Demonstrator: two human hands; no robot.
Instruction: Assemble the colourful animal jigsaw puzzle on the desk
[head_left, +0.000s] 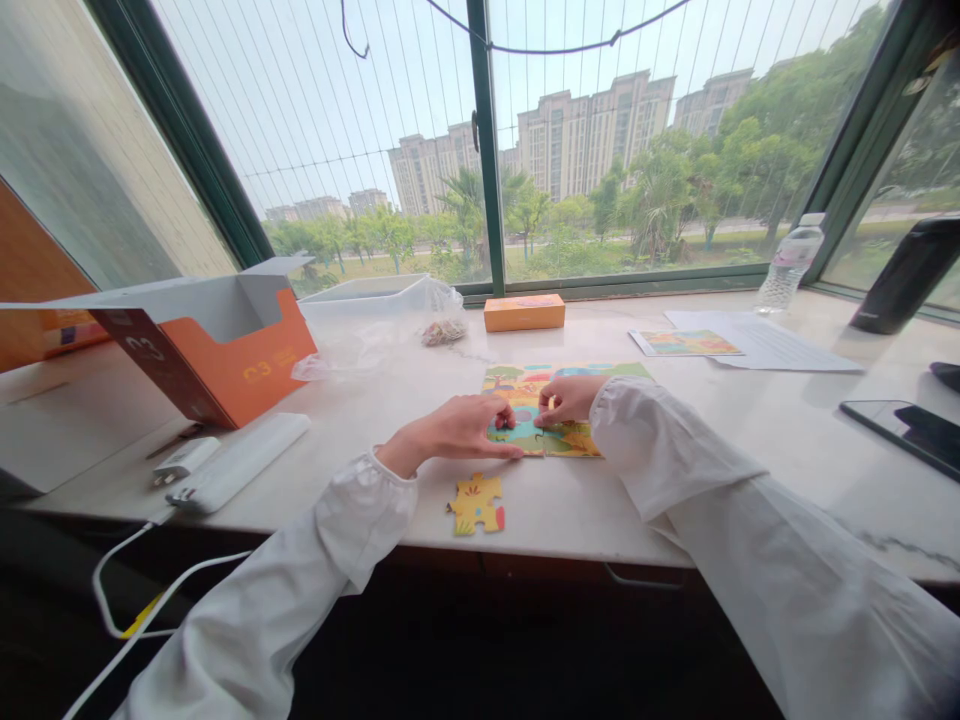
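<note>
Head view: only one camera, looking forward and down across a pale stone sill (360, 420) under a wide window.
Puzzle: colourful jigsaw (559, 385) lying flat near the sill's front edge, mid-frame, partly covered by both hands.
Left hand: (461, 428) palm down on the jigsaw's left lower part, fingertips (504, 420) pressed onto a piece there; curled, pinching at that piece rather than lifting it.
Right hand: (570, 398) resting on the jigsaw's middle, fingers bent, tips meeting the left hand's tips over the same spot; pinched on a piece, exact hold hidden by the knuckles.
Loose piece: yellow jigsaw piece (478, 503) alone on the sill, nearer the front edge, just below the left hand, touching neither hand.
Sleeves: white, loose, gathered at both wrists.
Left of hands: open orange and grey box (225, 350), white power bank (240, 462) with cable, clear plastic bag (420, 320).
Behind puzzle: small orange box (523, 312) by the window frame.
Right side: printed reference card (684, 343), paper sheet (772, 345), water bottle (789, 262), dark flask (904, 275), phone (907, 428).
</note>
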